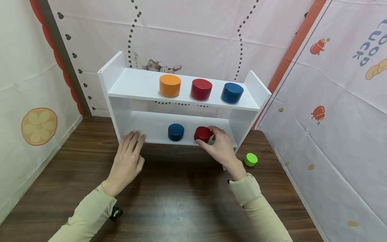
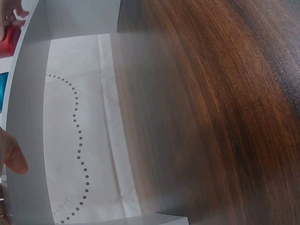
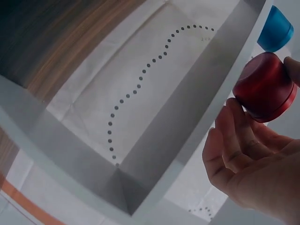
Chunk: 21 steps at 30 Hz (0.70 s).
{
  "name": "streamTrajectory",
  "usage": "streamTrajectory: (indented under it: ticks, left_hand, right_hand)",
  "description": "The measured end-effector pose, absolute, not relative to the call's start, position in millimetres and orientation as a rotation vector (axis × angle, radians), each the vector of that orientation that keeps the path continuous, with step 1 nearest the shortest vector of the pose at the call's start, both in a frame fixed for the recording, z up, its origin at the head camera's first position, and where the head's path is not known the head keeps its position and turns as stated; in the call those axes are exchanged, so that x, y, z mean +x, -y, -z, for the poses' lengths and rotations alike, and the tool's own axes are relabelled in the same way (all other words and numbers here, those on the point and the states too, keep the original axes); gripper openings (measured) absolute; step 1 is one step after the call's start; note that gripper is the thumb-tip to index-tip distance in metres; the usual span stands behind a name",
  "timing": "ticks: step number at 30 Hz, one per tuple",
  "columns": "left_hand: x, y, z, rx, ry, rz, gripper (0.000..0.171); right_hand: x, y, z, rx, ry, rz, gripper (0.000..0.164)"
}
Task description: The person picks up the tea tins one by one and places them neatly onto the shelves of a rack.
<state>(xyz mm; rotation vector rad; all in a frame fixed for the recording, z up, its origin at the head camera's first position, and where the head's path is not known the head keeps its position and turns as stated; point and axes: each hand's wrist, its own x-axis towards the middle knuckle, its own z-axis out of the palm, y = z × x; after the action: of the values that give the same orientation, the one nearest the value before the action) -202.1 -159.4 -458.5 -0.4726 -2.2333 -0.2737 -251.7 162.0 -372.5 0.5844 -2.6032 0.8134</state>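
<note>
On the lower board of a white two-tier shelf [image 1: 151, 124], my right hand [image 1: 222, 146] pinches a small red round tin [image 1: 202, 133] between thumb and fingers. In the right wrist view this red tin [image 3: 265, 86] shows a seam round one end, with the thumb on one side and fingers on the other. A blue tin [image 1: 176, 132] stands just left of it. My left hand [image 1: 125, 164] rests with extended fingers on the lower board's front edge, near the left side panel; in the left wrist view its thumb [image 2: 14, 157] lies against the board's edge.
Larger orange [image 1: 170, 85], red [image 1: 201, 89] and blue [image 1: 232, 93] tins stand on the upper board. A small green tin [image 1: 250, 159] sits on the wooden table [image 1: 175, 201], right of the shelf. Printed cloth [image 1: 193, 37] hangs behind and at the sides.
</note>
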Motion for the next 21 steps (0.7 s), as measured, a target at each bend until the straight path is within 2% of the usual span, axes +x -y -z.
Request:
streamTrajectory:
  ticks: [21]
  left_hand:
    - [-203.4, 159.6, 460.0, -0.474, 2.23, 0.275, 0.058]
  right_hand:
    - [-264.8, -143.8, 376.3, 0.521, 2.668, -0.726, 0.06]
